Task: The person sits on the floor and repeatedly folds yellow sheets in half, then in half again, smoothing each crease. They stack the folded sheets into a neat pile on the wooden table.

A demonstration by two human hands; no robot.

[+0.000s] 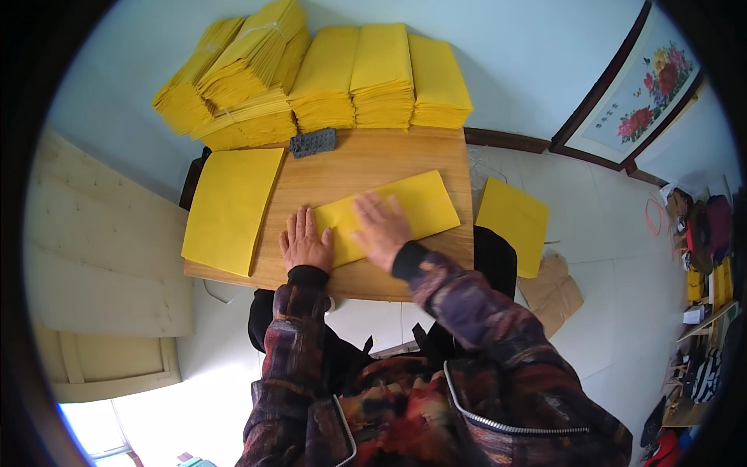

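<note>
Filling the centre, the worktop (373,159) carries yellow stacks (381,70) at its back, a yellow pile (233,206) at left and, slantwise midway, a yellow strip (428,206). Both hands lie palm down, gripping nothing: the left hand (307,245), fingers straight, at the strip's left end; the right hand (383,232), blurred, over its middle.
</note>
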